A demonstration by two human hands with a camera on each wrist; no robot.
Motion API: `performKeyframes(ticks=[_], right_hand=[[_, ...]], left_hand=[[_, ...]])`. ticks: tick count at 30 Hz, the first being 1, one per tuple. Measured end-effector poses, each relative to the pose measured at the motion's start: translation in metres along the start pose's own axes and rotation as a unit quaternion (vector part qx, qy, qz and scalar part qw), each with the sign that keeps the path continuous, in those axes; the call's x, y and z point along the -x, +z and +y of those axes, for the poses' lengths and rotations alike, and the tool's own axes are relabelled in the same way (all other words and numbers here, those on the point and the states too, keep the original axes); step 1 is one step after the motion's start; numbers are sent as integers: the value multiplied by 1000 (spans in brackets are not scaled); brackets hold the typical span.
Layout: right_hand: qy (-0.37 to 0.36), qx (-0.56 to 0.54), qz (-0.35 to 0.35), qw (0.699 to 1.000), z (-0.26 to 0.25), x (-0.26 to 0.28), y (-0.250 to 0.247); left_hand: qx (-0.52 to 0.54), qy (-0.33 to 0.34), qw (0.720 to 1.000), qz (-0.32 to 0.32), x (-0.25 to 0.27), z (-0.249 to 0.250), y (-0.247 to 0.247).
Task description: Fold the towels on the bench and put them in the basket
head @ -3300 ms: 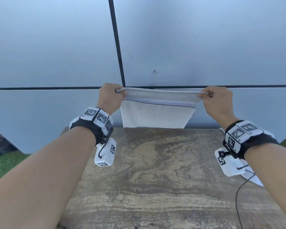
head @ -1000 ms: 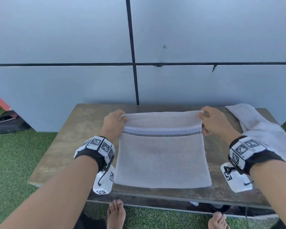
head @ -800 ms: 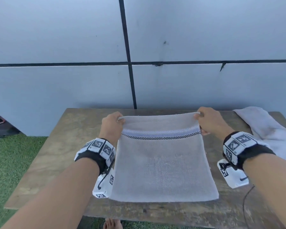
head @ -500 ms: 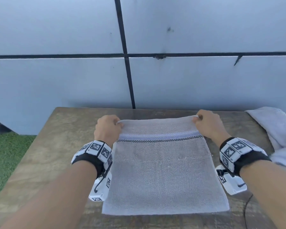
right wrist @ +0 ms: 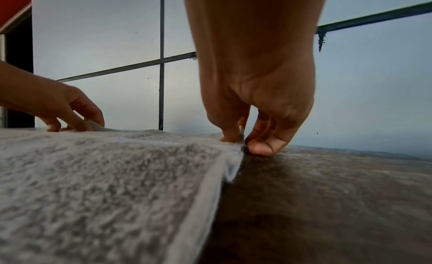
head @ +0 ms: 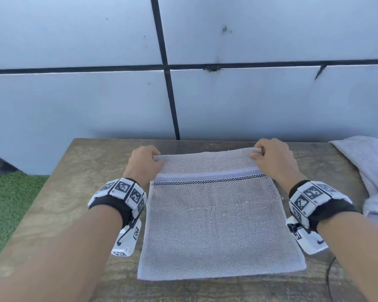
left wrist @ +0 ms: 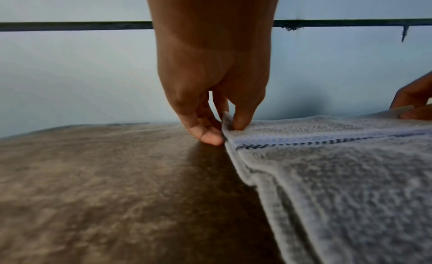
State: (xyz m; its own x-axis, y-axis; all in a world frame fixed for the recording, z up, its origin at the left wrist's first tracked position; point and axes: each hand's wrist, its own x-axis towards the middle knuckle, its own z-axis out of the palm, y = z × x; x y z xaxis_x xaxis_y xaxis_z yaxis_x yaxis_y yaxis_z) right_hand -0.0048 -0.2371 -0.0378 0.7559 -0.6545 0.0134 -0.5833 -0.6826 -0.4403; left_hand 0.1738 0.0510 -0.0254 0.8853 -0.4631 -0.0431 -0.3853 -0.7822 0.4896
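Head view shows a pale grey terry towel (head: 220,223) spread flat on the worn wooden bench (head: 79,192), its near edge close to the bench's front and its far edge raised slightly off the wood. The cloth is lying doubled, with layered hems showing along its left side in the left wrist view. A smooth woven band with a lilac tint and a thin black-and-white checked stripe runs across it just below the far edge. The left hand (head: 143,163) pinches the far left corner between thumb and curled fingers, with the little fingertip touching the wood beside the hem. The right hand (head: 273,159) pinches the far right corner the same way, fingers curled tight around the rolled edge. A second, crumpled white towel (head: 371,171) lies at the bench's right end, apart from the spread one. Behind the bench stands a pale panelled wall (head: 74,101) with dark seams.
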Motion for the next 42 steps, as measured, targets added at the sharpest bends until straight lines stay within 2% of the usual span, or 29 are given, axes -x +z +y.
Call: performKeyframes(ticks=[6,10,14,20,26,30,37,42], right_hand=[[-45,33,-22,998,-2,9,-6],[-87,-4,-32,996,0,23,-14],[-116,-70,-23,991,-2,44,-29],[-138,-70,-7,988,-12,71,-66],[-182,-73,24,980,-26,104,-114],[-183,-72,38,980,-27,124,-142],[-227,-71,44,970,-19,151,-152],[-295,15,4,955,-17,168,-148]], left_hand=[[-13,26,998,-55,13,5,-8],[56,74,995,-23,31,-1,-11],[92,118,989,-20,47,3,-26],[71,103,992,-12,71,11,-58],[52,123,991,-9,108,25,-105],[56,131,990,-7,131,36,-136],[57,137,989,-7,157,39,-153],[30,139,990,-6,175,32,-151]])
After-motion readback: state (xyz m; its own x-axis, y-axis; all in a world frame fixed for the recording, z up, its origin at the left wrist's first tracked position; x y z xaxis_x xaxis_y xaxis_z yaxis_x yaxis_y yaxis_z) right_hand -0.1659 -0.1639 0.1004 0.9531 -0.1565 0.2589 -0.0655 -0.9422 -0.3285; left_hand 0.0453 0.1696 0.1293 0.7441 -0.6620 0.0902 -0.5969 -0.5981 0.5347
